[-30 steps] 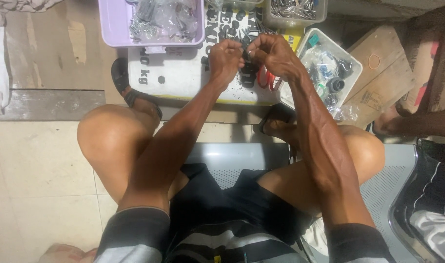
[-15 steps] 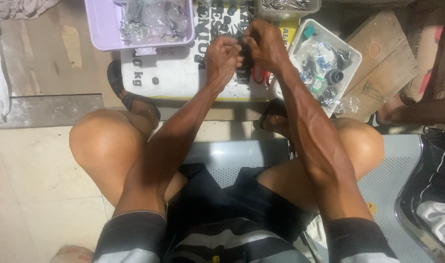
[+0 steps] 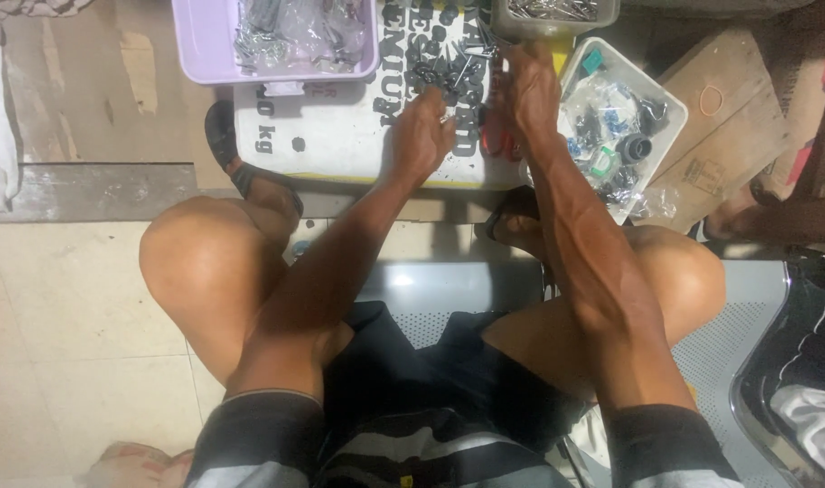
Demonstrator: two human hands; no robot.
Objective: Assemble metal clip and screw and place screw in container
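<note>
Left hand (image 3: 423,136) and right hand (image 3: 527,90), fingers curled, pinch small dark parts (image 3: 449,63) on a white sack (image 3: 340,136), hemmed between lilac tray (image 3: 205,45) and white tray (image 3: 661,117).

The person wears dark shorts (image 3: 449,370) and a top with grey and black stripes; its short sleeves (image 3: 259,438) look dark grey. The arms and knees are bare. Dark sandals (image 3: 236,158), maybe.

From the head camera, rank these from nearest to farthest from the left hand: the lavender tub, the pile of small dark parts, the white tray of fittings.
Measured from the left hand:
1. Pile of small dark parts, just above it.
2. Lavender tub, upper left.
3. White tray of fittings, far right, beyond the right hand.
</note>
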